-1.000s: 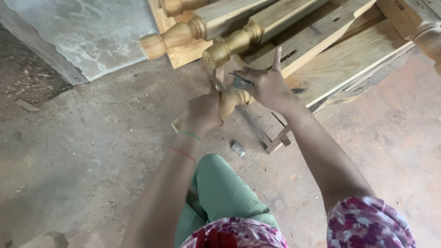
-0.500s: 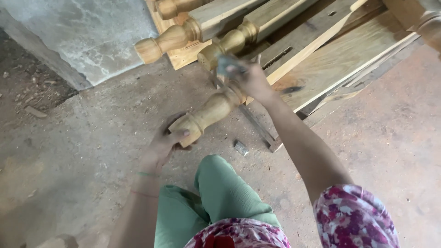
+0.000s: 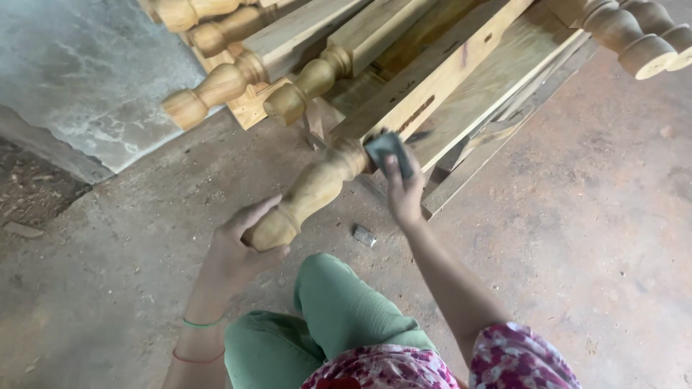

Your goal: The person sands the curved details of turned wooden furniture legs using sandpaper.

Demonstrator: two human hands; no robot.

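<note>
On the far left lie a grey slab (image 3: 79, 79) and bare concrete floor (image 3: 108, 302). The left hand (image 3: 234, 256) cups the rounded lower end of a turned wooden leg (image 3: 310, 191), fingers curled loosely around it with the thumb underneath. The leg's long axis runs diagonally, from that knob near the person's green-trousered knee (image 3: 339, 310) up and to the right, into a stack of similar wooden legs and planks (image 3: 404, 65). At its upper end the right hand (image 3: 404, 194) presses a dark grey sanding pad (image 3: 389, 151) against the wood, pinched between thumb and fingers. A small metal piece (image 3: 364, 235) lies on the floor just below.
</note>
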